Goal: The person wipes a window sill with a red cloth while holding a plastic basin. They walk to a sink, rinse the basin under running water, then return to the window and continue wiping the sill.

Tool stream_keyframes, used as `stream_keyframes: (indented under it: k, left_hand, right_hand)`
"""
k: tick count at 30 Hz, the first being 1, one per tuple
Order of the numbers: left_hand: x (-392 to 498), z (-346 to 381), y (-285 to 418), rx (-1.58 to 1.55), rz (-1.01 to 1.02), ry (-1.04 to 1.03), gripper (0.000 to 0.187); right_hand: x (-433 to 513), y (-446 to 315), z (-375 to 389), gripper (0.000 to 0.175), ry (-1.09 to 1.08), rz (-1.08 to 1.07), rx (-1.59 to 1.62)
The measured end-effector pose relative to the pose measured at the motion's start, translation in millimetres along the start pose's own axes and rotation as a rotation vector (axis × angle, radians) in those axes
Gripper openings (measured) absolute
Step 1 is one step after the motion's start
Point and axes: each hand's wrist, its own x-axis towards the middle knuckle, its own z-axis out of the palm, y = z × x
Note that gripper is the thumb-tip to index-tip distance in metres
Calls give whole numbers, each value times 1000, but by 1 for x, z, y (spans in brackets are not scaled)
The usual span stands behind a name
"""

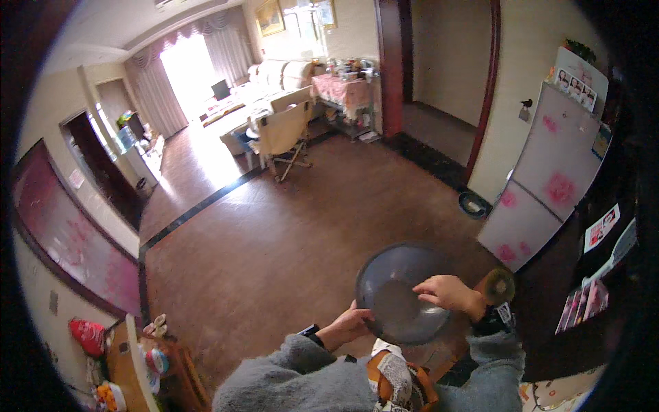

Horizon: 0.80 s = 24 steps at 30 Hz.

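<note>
My left hand (pixel 346 327) grips the left rim of a round, dark grey metal pan (pixel 399 304), its thumb over the edge. The pan looks like a wok and is held in front of my body, its round inside facing up toward me. Over the pan's right side is my right hand (pixel 448 294), fingers slightly bent and apart, with nothing seen in it. Whether its fingertips touch the surface is hard to tell. Both wrists carry dark bands, below grey fuzzy sleeves. A patterned scarf (pixel 396 378) hangs down just below the pan.
A refrigerator (pixel 553 175) with pink flowers stands to the right, a dark round basin (pixel 472 205) on the floor beside it. A wooden cabinet (pixel 121 350) is at lower left. Farther off are a folding chair (pixel 285 131) and a cloth-covered table (pixel 342 90).
</note>
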Motion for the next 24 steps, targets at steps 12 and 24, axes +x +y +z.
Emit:
stream_keyframes:
  k: [12,24]
  left_hand:
    - [276,72,197,-189,153,89,46]
    - [557,199,461,148,-33,215,13]
  right_hand:
    - [243,286,-139,21,-111,-226,-43]
    - [379,579,-300,24,39,14,31]
